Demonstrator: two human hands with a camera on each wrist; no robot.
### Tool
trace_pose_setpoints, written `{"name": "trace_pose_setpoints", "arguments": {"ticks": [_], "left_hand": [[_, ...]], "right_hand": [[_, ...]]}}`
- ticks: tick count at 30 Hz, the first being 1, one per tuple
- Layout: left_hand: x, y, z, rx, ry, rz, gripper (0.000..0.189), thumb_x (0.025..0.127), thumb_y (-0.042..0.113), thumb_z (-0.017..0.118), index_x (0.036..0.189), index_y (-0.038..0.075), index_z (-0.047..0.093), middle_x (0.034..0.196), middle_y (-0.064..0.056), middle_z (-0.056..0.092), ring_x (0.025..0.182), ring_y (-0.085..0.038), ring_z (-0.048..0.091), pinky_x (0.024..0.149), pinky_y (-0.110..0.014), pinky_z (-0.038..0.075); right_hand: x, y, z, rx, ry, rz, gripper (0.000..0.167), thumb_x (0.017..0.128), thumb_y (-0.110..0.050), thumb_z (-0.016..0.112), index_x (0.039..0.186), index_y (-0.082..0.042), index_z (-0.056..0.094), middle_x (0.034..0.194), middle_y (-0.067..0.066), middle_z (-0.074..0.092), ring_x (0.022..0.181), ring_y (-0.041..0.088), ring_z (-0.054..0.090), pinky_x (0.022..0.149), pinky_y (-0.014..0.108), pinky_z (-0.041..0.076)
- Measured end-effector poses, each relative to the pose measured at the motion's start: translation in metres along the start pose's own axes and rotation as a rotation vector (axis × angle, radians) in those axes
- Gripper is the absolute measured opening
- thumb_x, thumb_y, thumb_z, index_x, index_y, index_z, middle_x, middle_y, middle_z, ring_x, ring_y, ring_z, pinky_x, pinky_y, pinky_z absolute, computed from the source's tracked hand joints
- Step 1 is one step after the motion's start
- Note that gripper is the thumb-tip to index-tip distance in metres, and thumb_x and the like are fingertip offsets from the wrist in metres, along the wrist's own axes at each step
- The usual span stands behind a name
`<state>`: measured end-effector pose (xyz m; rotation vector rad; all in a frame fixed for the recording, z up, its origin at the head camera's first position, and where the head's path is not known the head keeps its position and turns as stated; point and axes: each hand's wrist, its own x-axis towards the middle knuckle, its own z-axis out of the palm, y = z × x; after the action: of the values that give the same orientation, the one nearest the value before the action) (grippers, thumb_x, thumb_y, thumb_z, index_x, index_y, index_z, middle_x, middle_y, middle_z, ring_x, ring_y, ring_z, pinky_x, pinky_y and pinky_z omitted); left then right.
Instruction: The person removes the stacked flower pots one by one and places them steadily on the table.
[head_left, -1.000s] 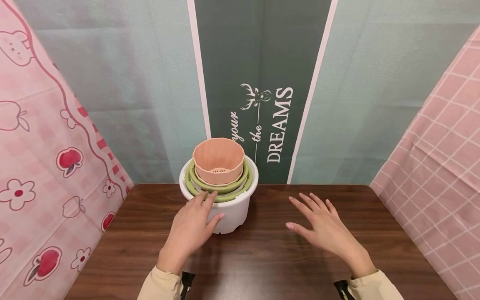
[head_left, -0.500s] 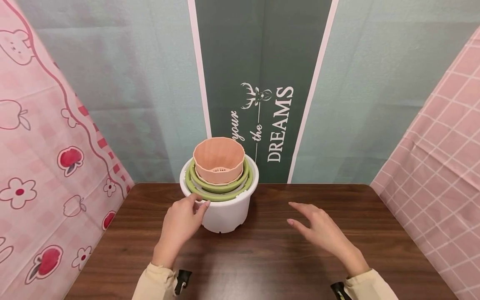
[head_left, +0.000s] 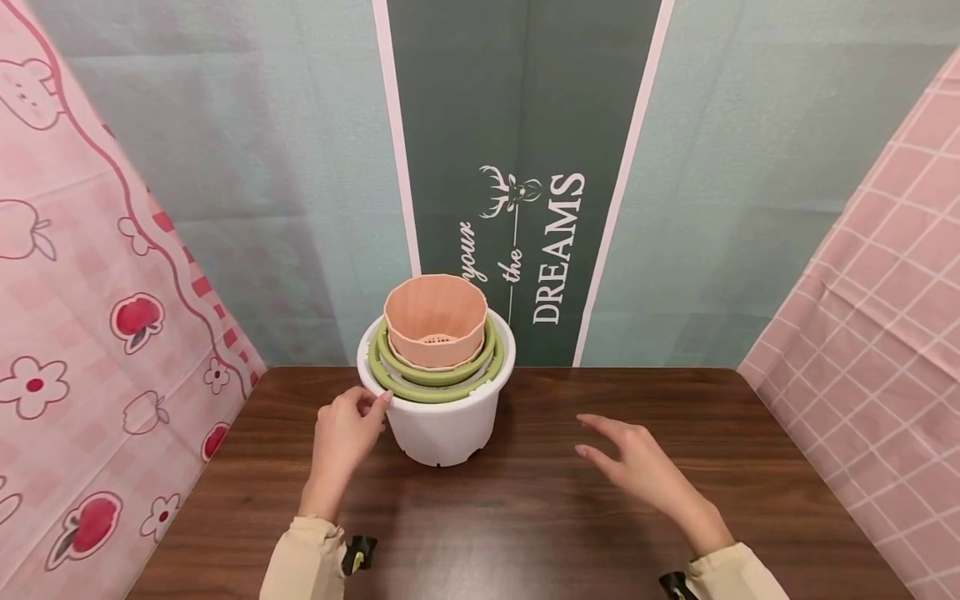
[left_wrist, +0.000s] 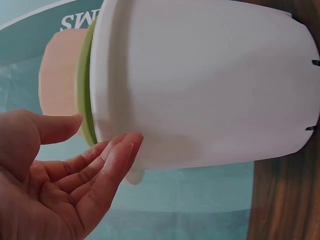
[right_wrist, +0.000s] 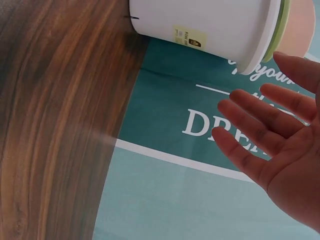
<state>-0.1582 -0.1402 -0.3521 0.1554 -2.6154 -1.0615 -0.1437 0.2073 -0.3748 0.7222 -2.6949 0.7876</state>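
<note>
Several plant pots stand nested on the table. The outermost is a big white pot (head_left: 442,433), with green-rimmed pots (head_left: 438,392) inside it and a peach faceted pot (head_left: 437,321) on top. My left hand (head_left: 343,433) is at the near left of the white pot's rim. In the left wrist view, its thumb (left_wrist: 60,129) is near the green edge and its bent fingers (left_wrist: 107,170) are by the white wall, with a gap between thumb and fingers. Over the table to the right, my right hand (head_left: 643,465) is held apart from the pots, fingers extended and holding nothing.
The dark wood table (head_left: 525,517) meets a teal and green cloth backdrop (head_left: 517,100) just behind the pots. Pink patterned cloth (head_left: 90,350) hangs on the left, and pink checked cloth (head_left: 885,350) on the right.
My left hand has moved left and lower, from in front of the pots to the white rim's left side, its fingers drawing in. The right hand has lowered slightly with fingers closer together.
</note>
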Motion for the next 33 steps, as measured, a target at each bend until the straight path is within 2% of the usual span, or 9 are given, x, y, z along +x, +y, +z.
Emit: {"name": "trace_pose_setpoints", "arguments": {"ticks": [9, 21, 26, 33], "left_hand": [[0.005, -0.011, 0.008, -0.053, -0.002, -0.079, 0.030, 0.089, 0.029, 0.059, 0.080, 0.001, 0.063, 0.059, -0.002, 0.059, 0.057, -0.015, 0.062, 0.049, -0.028, 0.040], [0.011, -0.019, 0.016, -0.088, -0.004, -0.107, 0.037, 0.090, 0.036, 0.056, 0.076, 0.003, 0.063, 0.058, -0.001, 0.061, 0.056, -0.014, 0.062, 0.053, -0.029, 0.042], [0.010, -0.019, 0.018, -0.097, -0.005, -0.118, 0.041, 0.091, 0.039, 0.053, 0.077, 0.002, 0.064, 0.058, -0.001, 0.062, 0.056, -0.013, 0.061, 0.054, -0.029, 0.042], [0.009, -0.019, 0.018, -0.157, -0.018, -0.125, 0.042, 0.091, 0.039, 0.053, 0.077, 0.001, 0.063, 0.059, -0.003, 0.063, 0.054, -0.013, 0.062, 0.054, -0.028, 0.043]], "right_hand": [[0.001, 0.002, 0.004, 0.032, 0.010, -0.005, 0.034, 0.080, -0.011, 0.070, 0.111, -0.001, 0.062, 0.103, 0.009, 0.066, 0.094, 0.025, 0.063, 0.075, 0.041, 0.051], [0.013, -0.002, 0.004, 0.087, 0.009, -0.010, 0.033, 0.079, -0.009, 0.070, 0.111, -0.001, 0.062, 0.102, 0.008, 0.066, 0.087, 0.018, 0.065, 0.075, 0.038, 0.052], [0.023, -0.008, 0.003, 0.128, -0.006, -0.022, 0.030, 0.081, -0.010, 0.069, 0.109, -0.002, 0.063, 0.095, 0.002, 0.067, 0.083, 0.013, 0.064, 0.073, 0.033, 0.052], [0.037, -0.015, 0.002, 0.187, -0.012, 0.028, 0.026, 0.082, -0.011, 0.068, 0.106, -0.003, 0.063, 0.088, -0.001, 0.067, 0.080, 0.010, 0.063, 0.070, 0.031, 0.052]]}}
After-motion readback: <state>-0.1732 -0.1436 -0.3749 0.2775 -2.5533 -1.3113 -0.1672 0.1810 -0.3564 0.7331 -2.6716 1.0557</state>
